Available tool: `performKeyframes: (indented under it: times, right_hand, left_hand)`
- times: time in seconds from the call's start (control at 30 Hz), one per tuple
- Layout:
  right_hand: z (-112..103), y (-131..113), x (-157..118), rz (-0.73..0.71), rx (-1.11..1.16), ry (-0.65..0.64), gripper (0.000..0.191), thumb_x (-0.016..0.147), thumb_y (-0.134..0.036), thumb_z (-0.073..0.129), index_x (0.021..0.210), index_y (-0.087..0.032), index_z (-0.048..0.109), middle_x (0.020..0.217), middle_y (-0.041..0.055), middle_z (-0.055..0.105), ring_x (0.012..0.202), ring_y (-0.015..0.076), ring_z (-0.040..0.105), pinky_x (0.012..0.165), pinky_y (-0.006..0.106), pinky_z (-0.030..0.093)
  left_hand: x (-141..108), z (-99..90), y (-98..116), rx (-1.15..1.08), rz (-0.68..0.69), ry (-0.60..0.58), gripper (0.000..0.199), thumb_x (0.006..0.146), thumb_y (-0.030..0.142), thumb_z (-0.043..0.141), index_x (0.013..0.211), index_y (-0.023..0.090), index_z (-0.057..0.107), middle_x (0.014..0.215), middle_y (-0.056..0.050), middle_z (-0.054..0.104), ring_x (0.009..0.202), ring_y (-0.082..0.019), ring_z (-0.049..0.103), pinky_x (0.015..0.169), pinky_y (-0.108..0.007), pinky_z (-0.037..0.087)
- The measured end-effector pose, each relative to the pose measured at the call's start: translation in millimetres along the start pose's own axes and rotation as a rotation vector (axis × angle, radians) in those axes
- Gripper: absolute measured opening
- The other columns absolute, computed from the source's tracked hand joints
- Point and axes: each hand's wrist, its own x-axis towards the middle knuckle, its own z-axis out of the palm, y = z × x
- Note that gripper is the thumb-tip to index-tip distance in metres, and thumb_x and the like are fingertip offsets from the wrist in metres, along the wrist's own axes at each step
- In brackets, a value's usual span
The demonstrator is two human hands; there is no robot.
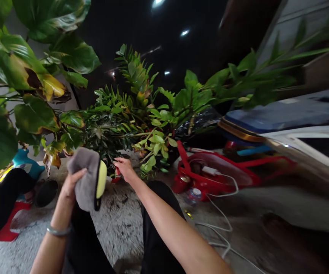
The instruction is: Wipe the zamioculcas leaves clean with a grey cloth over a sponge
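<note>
A folded cloth [85, 179], grey on one face and yellow on the other with a black edge, is gripped in my left hand [70, 187]. My right hand [126, 170] reaches in at the foot of the leafy green plants [155, 142], its fingers curled together. Something small and red shows at those fingers, but what it is and whether it is held cannot be made out. Dark leaves [104, 131] hang just above and behind both hands. Bits of dark debris [121, 201] lie on the floor below.
At the right are a red bag [224, 171] with a white cable [221, 213] trailing from it, and a small jar [195, 194]. Large yellowing leaves [35, 114] crowd the left. Another person's dark-clothed part [7, 201] is by a red stool [11, 224] and a bucket [46, 193].
</note>
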Motion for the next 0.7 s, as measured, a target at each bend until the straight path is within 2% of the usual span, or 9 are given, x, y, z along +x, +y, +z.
performKeyframes:
  times: [0.1,0.17,0.27,0.37,0.43,0.5,0.57,0.63,0.7]
  right_hand:
    - [1.6,-1.2,-4.7,0.02,0.012,-0.015,0.012,0.071,-0.025,0.077,0.077,-0.019,0.068,0.044,-0.0095,0.054,0.035,0.0085,0.047,0.036,0.019,0.039]
    - [1.1,-3.3,-6.7,0.029,0.024,-0.018,0.012,0.072,-0.023,0.076,0.074,-0.02,0.066,0.046,-0.0089,0.056,0.036,0.0082,0.048,0.036,0.018,0.04]
    - [-0.4,-3.2,-8.6,0.041,0.043,-0.004,0.018,0.074,-0.022,0.076,0.067,-0.02,0.06,0.048,-0.0079,0.057,0.036,0.0069,0.047,0.036,0.018,0.039]
    - [-0.4,2.1,-10.6,0.059,0.051,0.026,0.02,0.076,-0.022,0.075,0.066,-0.02,0.058,0.048,-0.0072,0.058,0.036,0.0065,0.046,0.036,0.017,0.037]
    - [1.3,6.7,-12.3,0.07,0.052,0.04,0.019,0.078,-0.022,0.074,0.067,-0.021,0.058,0.047,-0.0073,0.058,0.035,0.0067,0.045,0.035,0.017,0.036]
    - [3.9,10.2,-13.7,0.076,0.05,0.042,0.018,0.078,-0.023,0.074,0.069,-0.021,0.059,0.046,-0.0073,0.058,0.035,0.0069,0.045,0.035,0.017,0.036]
    - [5.8,11.4,-14.5,0.077,0.041,0.037,0.017,0.079,-0.025,0.074,0.069,-0.021,0.06,0.047,-0.0067,0.06,0.035,0.007,0.045,0.035,0.017,0.036]
    - [5.6,10.2,-14.4,0.074,0.029,0.036,0.016,0.079,-0.027,0.073,0.07,-0.02,0.061,0.047,-0.0059,0.061,0.035,0.0072,0.046,0.035,0.017,0.035]
    - [2.5,7.6,-14.1,0.067,0.017,0.041,0.015,0.08,-0.027,0.072,0.072,-0.02,0.061,0.047,-0.0053,0.061,0.035,0.0075,0.047,0.035,0.017,0.035]
  left_hand:
    - [13.6,5.8,37.1,-0.141,0.159,0.061,0.033,0.067,0.024,0.09,0.097,0.019,0.078,0.082,-0.005,0.084,0.093,-0.033,0.083,0.088,-0.038,0.069]
    - [28.4,12.2,38.7,-0.173,0.162,0.07,0.028,0.068,0.023,0.089,0.094,0.018,0.078,0.076,-0.004,0.082,0.086,-0.031,0.083,0.086,-0.037,0.07]
    - [38.6,16.3,2.9,-0.082,0.024,0.058,0.034,0.065,0.016,0.091,0.095,0.014,0.077,0.08,-0.007,0.083,0.079,-0.027,0.083,0.083,-0.034,0.069]
    - [25.8,8.6,-37.9,0.039,-0.15,0.013,0.043,0.059,0.012,0.094,0.1,0.011,0.078,0.091,-0.013,0.085,0.082,-0.029,0.083,0.082,-0.035,0.069]
    - [12.8,1.2,-43.0,0.057,-0.195,-0.006,0.046,0.057,0.012,0.094,0.1,0.011,0.078,0.093,-0.014,0.085,0.084,-0.031,0.083,0.083,-0.037,0.069]
    - [5.6,-3.0,-26.1,0.023,-0.14,-0.003,0.043,0.058,0.015,0.091,0.099,0.013,0.077,0.09,-0.011,0.085,0.085,-0.032,0.083,0.084,-0.038,0.069]
    - [8.9,-1.4,2.9,-0.041,-0.022,0.008,0.038,0.061,0.02,0.089,0.096,0.015,0.077,0.085,-0.008,0.085,0.086,-0.032,0.083,0.084,-0.039,0.07]
    - [21.8,5.6,28.1,-0.106,0.081,0.025,0.033,0.065,0.024,0.088,0.095,0.017,0.077,0.079,-0.005,0.083,0.085,-0.032,0.083,0.083,-0.037,0.07]
    - [38.0,14.8,35.7,-0.13,0.112,0.031,0.031,0.067,0.024,0.088,0.095,0.017,0.078,0.076,-0.005,0.083,0.082,-0.03,0.083,0.083,-0.036,0.07]
